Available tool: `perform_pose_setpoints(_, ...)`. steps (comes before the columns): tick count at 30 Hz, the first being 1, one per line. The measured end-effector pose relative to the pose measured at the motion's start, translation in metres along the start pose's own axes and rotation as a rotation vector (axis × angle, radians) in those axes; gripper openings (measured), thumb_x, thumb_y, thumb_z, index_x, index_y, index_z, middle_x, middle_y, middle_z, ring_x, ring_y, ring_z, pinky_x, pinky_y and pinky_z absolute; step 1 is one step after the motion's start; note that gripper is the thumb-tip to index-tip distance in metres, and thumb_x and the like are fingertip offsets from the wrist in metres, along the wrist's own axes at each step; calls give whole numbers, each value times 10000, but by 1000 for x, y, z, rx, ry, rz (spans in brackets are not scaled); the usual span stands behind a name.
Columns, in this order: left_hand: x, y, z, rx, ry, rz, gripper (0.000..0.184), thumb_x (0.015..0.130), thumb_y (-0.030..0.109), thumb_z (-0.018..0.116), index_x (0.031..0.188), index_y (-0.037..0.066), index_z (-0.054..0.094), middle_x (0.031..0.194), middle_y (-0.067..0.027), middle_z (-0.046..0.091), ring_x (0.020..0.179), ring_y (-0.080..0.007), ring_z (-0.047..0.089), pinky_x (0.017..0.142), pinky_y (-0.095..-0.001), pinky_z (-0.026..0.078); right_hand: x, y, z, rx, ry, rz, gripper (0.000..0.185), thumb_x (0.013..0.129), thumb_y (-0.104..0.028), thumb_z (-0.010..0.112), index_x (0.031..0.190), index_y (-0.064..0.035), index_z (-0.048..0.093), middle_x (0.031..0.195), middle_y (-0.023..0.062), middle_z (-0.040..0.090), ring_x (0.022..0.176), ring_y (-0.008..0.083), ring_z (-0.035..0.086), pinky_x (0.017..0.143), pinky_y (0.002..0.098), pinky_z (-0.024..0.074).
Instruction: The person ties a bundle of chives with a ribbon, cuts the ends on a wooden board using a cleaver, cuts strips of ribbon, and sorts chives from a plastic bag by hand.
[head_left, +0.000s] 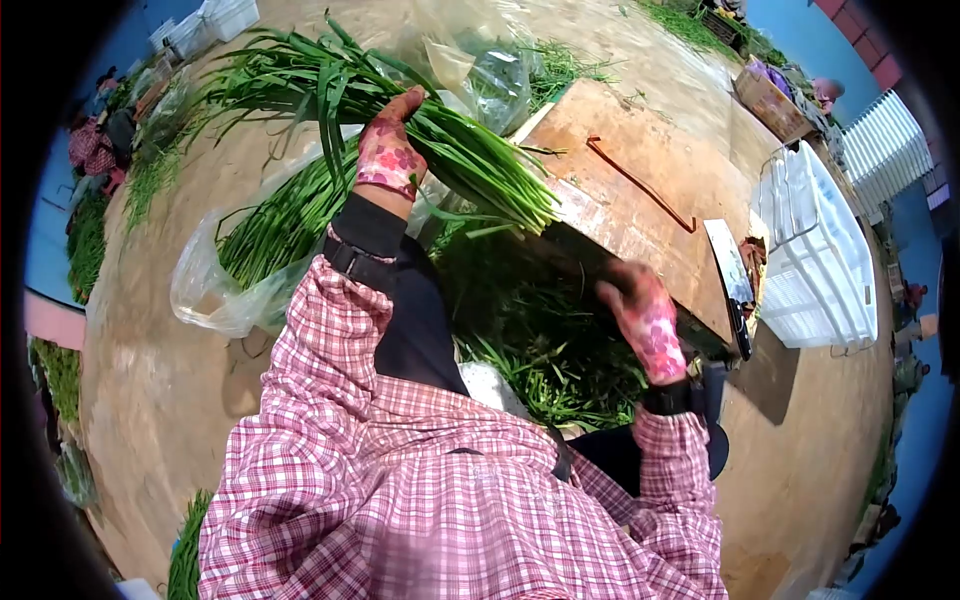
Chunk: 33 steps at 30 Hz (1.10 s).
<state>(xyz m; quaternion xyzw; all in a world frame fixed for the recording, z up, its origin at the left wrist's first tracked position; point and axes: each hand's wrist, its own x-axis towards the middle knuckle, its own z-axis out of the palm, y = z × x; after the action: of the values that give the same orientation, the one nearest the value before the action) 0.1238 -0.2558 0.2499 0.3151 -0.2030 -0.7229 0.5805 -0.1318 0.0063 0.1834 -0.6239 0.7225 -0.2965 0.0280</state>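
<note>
My left hand (388, 150), in a flowered fingerless glove, is closed around a large bunch of garlic chives (480, 175). The leaves droop to the left, and the pale cut ends reach over the near corner of a wooden board (650, 130). Close to the board's near edge is my right hand (645, 315), gloved the same way. Its fingers are bent and smeared by motion, so whether they hold anything is unclear. More garlic chives (290, 225) lie in a clear plastic bag (205, 285) beside my left forearm. Loose green trimmings (560, 370) are heaped below, between my legs.
A bent rust-red metal rod (640, 185) lies on the board. At its right edge rests a knife (728, 270) with a black handle. White plastic crates (815, 250) stand to the right. Another clear bag (500, 85) sits behind the chives. People (95, 150) and piled greens line the far left.
</note>
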Motion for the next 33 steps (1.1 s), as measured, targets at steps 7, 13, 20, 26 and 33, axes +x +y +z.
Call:
perform_pose_setpoints(7, -3, -20, -5, 169, -131, 174, 275, 863, 140, 654, 1112, 24, 672, 1087, -82, 666, 985, -204, 616, 912, -333, 482, 37, -62, 6, 530, 137, 331, 185, 847, -100, 711, 989, 12, 675, 860, 97, 704, 774, 158, 649, 714, 267, 509)
perform_pose_setpoints(13, -4, 10, -16, 47, -165, 285, 210, 828, 135, 689, 1014, 37, 677, 986, -92, 671, 884, -262, 642, 856, -405, 522, 16, 3, 13, 532, 180, 358, 247, 841, -101, 721, 1071, -29, 673, 976, 93, 701, 898, 172, 645, 799, 305, 518)
perform_pose_setpoints(20, -13, -12, 1, 169, -150, 141, 378, 790, -44, 613, 1162, 20, 603, 1142, -91, 627, 1021, -202, 600, 939, -316, 483, 54, -71, 19, 205, 326, -255, 232, 756, -22, 717, 973, -102, 704, 848, 111, 643, 783, 308, 629, 670, 382, 509)
perform_pose_setpoints(26, 40, 15, -47, 121, -233, 222, 275, 869, 53, 607, 1140, 35, 643, 1090, -95, 654, 908, -210, 628, 826, -328, 522, 10, 9, -9, 324, 114, 85, 94, 814, -31, 672, 899, -42, 711, 770, 130, 674, 719, 248, 666, 675, 314, 510)
perform_pose_setpoints(33, 21, 26, -14, 143, -86, 314, 276, 873, 142, 598, 1133, 53, 625, 1129, -102, 655, 1008, -242, 618, 921, -363, 483, 24, -60, 19, 892, -234, 357, 429, 885, -419, 662, 1065, -31, 682, 863, 95, 680, 774, 168, 619, 689, 305, 498)
